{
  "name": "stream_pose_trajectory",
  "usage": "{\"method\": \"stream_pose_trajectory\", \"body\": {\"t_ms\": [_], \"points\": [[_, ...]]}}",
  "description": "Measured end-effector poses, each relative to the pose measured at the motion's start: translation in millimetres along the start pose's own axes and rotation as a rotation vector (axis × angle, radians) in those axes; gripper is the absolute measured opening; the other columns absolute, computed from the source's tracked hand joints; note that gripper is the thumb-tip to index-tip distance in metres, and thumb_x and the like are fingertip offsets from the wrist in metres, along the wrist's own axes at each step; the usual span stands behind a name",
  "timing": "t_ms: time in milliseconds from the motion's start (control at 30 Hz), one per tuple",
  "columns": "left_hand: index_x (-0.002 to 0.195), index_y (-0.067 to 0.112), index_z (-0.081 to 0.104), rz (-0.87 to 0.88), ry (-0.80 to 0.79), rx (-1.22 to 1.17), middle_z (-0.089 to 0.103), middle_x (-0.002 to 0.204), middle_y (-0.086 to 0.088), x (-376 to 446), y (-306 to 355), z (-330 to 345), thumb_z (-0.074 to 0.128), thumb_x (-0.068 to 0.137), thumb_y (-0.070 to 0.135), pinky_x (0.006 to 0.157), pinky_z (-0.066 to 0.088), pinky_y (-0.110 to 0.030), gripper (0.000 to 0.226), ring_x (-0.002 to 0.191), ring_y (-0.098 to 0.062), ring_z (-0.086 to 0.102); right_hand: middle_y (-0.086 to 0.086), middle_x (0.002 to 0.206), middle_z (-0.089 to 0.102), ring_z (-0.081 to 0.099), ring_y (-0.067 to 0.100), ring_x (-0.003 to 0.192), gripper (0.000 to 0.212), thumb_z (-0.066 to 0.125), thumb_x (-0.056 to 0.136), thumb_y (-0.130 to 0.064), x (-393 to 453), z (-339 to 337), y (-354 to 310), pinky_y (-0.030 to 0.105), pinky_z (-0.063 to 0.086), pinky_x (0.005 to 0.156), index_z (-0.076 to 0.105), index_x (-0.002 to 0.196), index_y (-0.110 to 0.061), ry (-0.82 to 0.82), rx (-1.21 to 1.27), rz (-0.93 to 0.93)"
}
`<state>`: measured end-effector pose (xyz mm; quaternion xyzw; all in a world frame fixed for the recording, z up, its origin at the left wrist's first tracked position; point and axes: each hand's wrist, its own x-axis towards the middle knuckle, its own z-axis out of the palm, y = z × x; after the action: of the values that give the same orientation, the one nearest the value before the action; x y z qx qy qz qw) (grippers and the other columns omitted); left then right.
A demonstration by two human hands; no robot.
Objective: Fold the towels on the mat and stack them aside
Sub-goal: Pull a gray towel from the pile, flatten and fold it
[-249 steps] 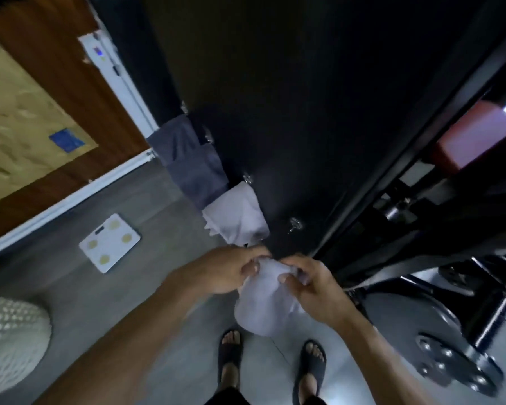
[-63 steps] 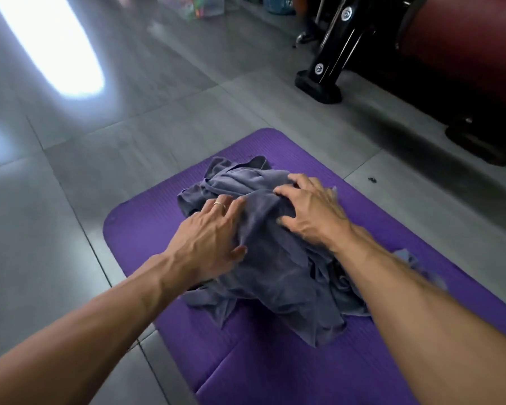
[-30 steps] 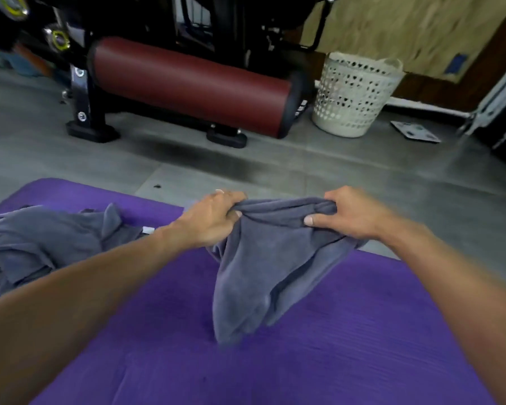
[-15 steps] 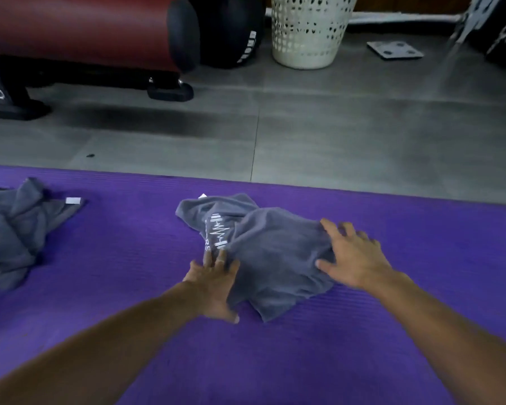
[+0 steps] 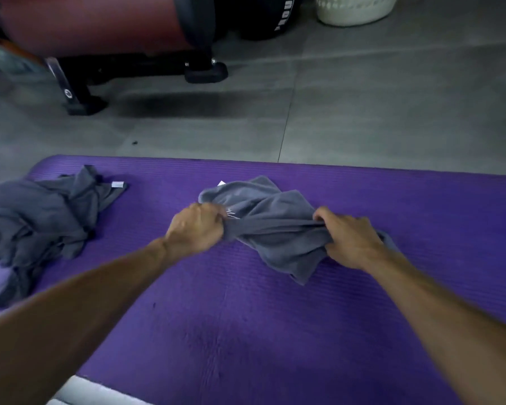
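A crumpled grey towel (image 5: 270,226) with white print lies in the middle of the purple mat (image 5: 246,331). My left hand (image 5: 197,228) grips its left edge with curled fingers. My right hand (image 5: 348,238) grips a bunched fold at its right side. A heap of more grey towels (image 5: 38,217), one with a small white tag, lies on the mat's left end, apart from both hands.
Beyond the mat is grey tiled floor (image 5: 362,112). A dark red padded roller on a black gym frame (image 5: 100,27) stands at the back left. A white perforated basket (image 5: 354,8) sits at the top right edge.
Half a second ago both hands lay flat on the towel; now both have curled and gripped its cloth at the left and right. The view has dipped lower and closer.
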<state>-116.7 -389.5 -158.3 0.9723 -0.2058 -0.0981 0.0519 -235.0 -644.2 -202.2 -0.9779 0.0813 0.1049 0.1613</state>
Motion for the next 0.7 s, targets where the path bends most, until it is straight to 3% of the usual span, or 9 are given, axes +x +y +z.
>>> {"method": "stream_pose_trajectory", "body": {"t_ms": [100, 200, 267, 300, 367, 500, 600, 633, 700], "points": [[0.093, 0.024, 0.063, 0.031, 0.098, -0.088, 0.069, 0.092, -0.008, 13, 2, -42, 0.044, 0.084, 0.057, 0.077, 0.05, -0.039, 0.039, 0.089, -0.033, 0.063, 0.001, 0.093, 0.058, 0.057, 0.031, 0.092, 0.035, 0.054, 0.082, -0.009, 2, -34, -8, 0.037, 0.035, 0.077, 0.038, 0.11, -0.022, 0.07, 0.048, 0.025], [0.111, 0.036, 0.055, 0.144, -0.04, -0.01, 0.063, 0.088, 0.006, 7, 3, -71, 0.06, 0.064, 0.081, 0.08, 0.052, -0.038, 0.065, 0.085, -0.019, 0.058, 0.0, 0.108, 0.054, 0.055, 0.029, 0.102, 0.031, 0.056, 0.077, -0.009, -5, -68, -13, 0.04, 0.043, 0.084, 0.046, 0.101, -0.026, 0.17, 0.051, -0.007], [0.095, 0.032, 0.065, 0.181, -0.036, -0.078, 0.065, 0.079, 0.009, 4, 2, -82, 0.071, 0.068, 0.067, 0.073, 0.054, -0.035, 0.045, 0.078, -0.014, 0.06, -0.001, 0.109, 0.057, 0.056, 0.026, 0.104, 0.033, 0.057, 0.076, -0.009, -16, -89, -14, 0.04, 0.043, 0.088, 0.055, 0.103, -0.029, 0.181, -0.002, -0.037], [0.079, 0.024, 0.069, 0.176, -0.035, -0.224, 0.065, 0.069, 0.008, 3, 4, -87, 0.074, 0.074, 0.056, 0.063, 0.051, -0.03, 0.032, 0.068, -0.013, 0.06, -0.002, 0.108, 0.062, 0.057, 0.025, 0.105, 0.034, 0.057, 0.076, -0.01, -22, -102, -15, 0.04, 0.043, 0.09, 0.06, 0.103, -0.03, 0.182, -0.015, -0.034], [0.058, 0.015, 0.062, 0.112, -0.093, -0.6, 0.056, 0.05, 0.007, 0, 9, -99, 0.073, 0.082, 0.033, 0.047, 0.04, -0.02, 0.032, 0.048, -0.009, 0.05, -0.004, 0.101, 0.068, 0.061, 0.024, 0.101, 0.034, 0.054, 0.072, -0.013, -35, -127, -21, 0.038, 0.047, 0.089, 0.067, 0.097, -0.031, 0.179, 0.026, -0.005], [0.058, 0.009, 0.067, 0.024, -0.377, -1.152, 0.066, 0.058, -0.004, -9, 10, -122, 0.068, 0.074, 0.016, 0.048, 0.047, -0.018, 0.017, 0.051, -0.017, 0.059, 0.0, 0.08, 0.066, 0.059, 0.017, 0.079, 0.036, 0.05, 0.071, 0.009, -57, -176, -40, 0.02, 0.046, 0.067, 0.069, 0.085, -0.019, 0.166, 0.151, 0.006], [0.065, 0.003, 0.064, 0.104, -0.463, -0.987, 0.065, 0.066, -0.008, -6, 0, -119, 0.064, 0.073, 0.013, 0.055, 0.046, -0.021, 0.013, 0.056, -0.017, 0.059, -0.006, 0.074, 0.064, 0.055, 0.007, 0.068, 0.038, 0.046, 0.073, 0.013, -67, -188, -47, 0.006, 0.04, 0.054, 0.068, 0.083, -0.017, 0.113, 0.19, 0.038], [0.072, 0.002, 0.063, 0.152, -0.452, -0.845, 0.063, 0.069, -0.008, -4, -3, -113, 0.065, 0.069, 0.013, 0.059, 0.045, -0.024, 0.012, 0.061, -0.017, 0.058, -0.006, 0.077, 0.066, 0.056, 0.008, 0.069, 0.039, 0.047, 0.074, 0.012, -68, -182, -45, 0.005, 0.04, 0.057, 0.07, 0.087, -0.017, 0.102, 0.167, 0.055], [0.075, 0.007, 0.062, 0.219, -0.425, -0.592, 0.062, 0.071, -0.004, -1, -6, -97, 0.064, 0.066, 0.009, 0.062, 0.044, -0.03, 0.01, 0.067, -0.016, 0.056, -0.001, 0.1, 0.073, 0.063, 0.016, 0.091, 0.044, 0.05, 0.077, 0.008, -65, -157, -36, 0.015, 0.046, 0.079, 0.074, 0.104, -0.017, 0.081, 0.05, 0.074]]}}
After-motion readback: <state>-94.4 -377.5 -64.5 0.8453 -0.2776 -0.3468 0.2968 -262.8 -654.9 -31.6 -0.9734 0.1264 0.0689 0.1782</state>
